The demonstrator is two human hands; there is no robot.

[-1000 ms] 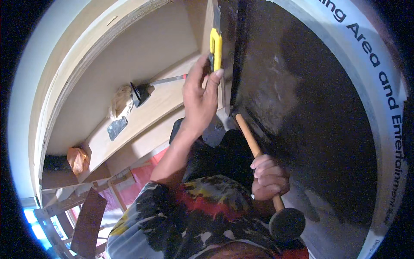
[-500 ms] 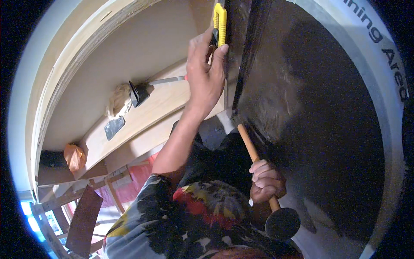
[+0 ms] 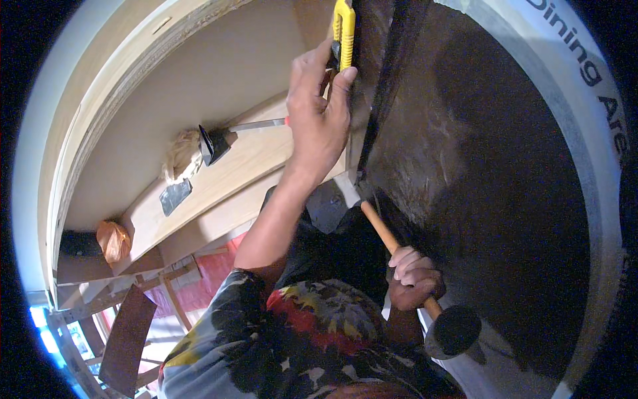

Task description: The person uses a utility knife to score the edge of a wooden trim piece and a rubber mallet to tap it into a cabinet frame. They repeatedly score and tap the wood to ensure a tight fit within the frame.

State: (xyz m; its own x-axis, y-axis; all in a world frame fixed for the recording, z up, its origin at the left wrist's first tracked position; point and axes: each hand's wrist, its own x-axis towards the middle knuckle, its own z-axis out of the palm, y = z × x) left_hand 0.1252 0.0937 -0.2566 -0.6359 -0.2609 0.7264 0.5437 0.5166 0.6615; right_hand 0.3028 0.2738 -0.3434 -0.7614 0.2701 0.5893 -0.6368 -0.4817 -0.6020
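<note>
My left hand [image 3: 318, 123] is raised at the top middle, beside the edge of a dark brown panel [image 3: 465, 166]. Its thumb and fingers pinch a yellow utility knife [image 3: 343, 33] with a black slider, which stands upright along the panel's edge. Lower right, my right hand [image 3: 415, 278] is wrapped round the wooden handle of a mallet [image 3: 379, 226]. The mallet's round black head [image 3: 457, 331] points down toward my side, apart from the panel as far as I can see. The knife's blade does not show.
On the pale wooden ledge [image 3: 226, 179] at left lie a cream bundle of fibres [image 3: 183, 154], a dark flat piece [image 3: 175, 197] and a metal-bladed tool [image 3: 256, 125]. An orange plastic bag [image 3: 113, 241] sits farther left. A brown board [image 3: 127, 339] leans at lower left.
My right hand has moved slightly right, and the mallet's head has swung up and right, showing more of its side. My left hand and the knife have shifted only slightly to the right.
</note>
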